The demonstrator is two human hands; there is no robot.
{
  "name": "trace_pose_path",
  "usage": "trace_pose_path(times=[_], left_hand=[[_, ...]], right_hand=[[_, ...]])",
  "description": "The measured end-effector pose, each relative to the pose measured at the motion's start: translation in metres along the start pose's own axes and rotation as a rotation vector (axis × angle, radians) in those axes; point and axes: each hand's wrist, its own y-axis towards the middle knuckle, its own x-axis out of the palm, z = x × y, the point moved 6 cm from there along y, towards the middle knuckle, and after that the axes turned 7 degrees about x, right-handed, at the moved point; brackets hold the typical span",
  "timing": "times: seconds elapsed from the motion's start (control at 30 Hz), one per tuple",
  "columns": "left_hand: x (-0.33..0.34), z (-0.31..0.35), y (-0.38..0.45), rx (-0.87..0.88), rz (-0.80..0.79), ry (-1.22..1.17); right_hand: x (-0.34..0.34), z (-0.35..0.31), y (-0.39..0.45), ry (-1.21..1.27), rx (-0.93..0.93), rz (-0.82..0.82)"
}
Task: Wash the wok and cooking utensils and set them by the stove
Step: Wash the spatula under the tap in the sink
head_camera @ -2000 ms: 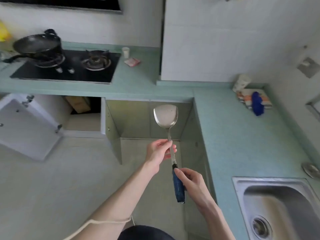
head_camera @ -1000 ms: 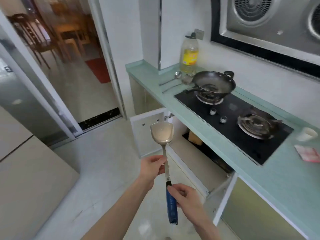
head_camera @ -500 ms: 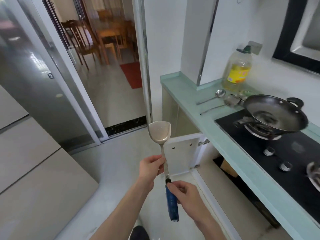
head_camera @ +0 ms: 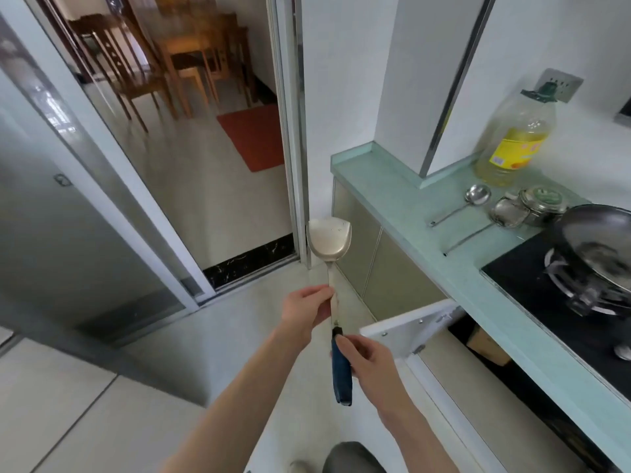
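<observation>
I hold a steel spatula [head_camera: 329, 238] with a blue handle upright over the floor. My left hand [head_camera: 305, 307] pinches its metal shaft. Lower down, my right hand [head_camera: 367, 365] grips the blue handle. The black wok [head_camera: 594, 244] sits on the burner of the black stove [head_camera: 532, 281] at the right edge. On the green counter [head_camera: 392, 196] left of the stove lie a steel ladle [head_camera: 473, 198] and a steel skimmer [head_camera: 505, 213], side by side.
A bottle of cooking oil [head_camera: 515, 138] and a lidded jar [head_camera: 543, 201] stand behind the utensils. A white cabinet door [head_camera: 406, 331] hangs open below the counter, close to my right hand. A glass sliding door [head_camera: 191, 138] leads to a dining room.
My view has swung left from the sink corner along the stove to the counter's end by the doorway. Both hands have kept the same hold on the spatula.
</observation>
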Motion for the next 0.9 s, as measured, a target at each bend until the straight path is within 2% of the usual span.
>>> trace_pose_path(times=[0.1, 0.2, 0.37, 0.7, 0.9], left_hand=[[0.006, 0.019, 0.038, -0.016, -0.068, 0.037], [0.016, 0.036, 0.081, -0.018, -0.1, 0.102], [0.057, 0.059, 0.159, -0.043, -0.167, 0.161], [0.17, 0.102, 0.291, -0.065, -0.313, 0.337], [0.241, 0.103, 0.336, -0.069, -0.418, 0.47]], right_hand=[[0.008, -0.012, 0.039, 0.063, 0.042, 0.021], [0.008, -0.028, 0.082, 0.097, 0.104, -0.027], [-0.014, -0.055, 0.165, 0.023, 0.134, -0.066], [-0.071, -0.117, 0.29, 0.025, 0.132, 0.116], [-0.115, -0.125, 0.33, 0.093, 0.166, 0.284]])
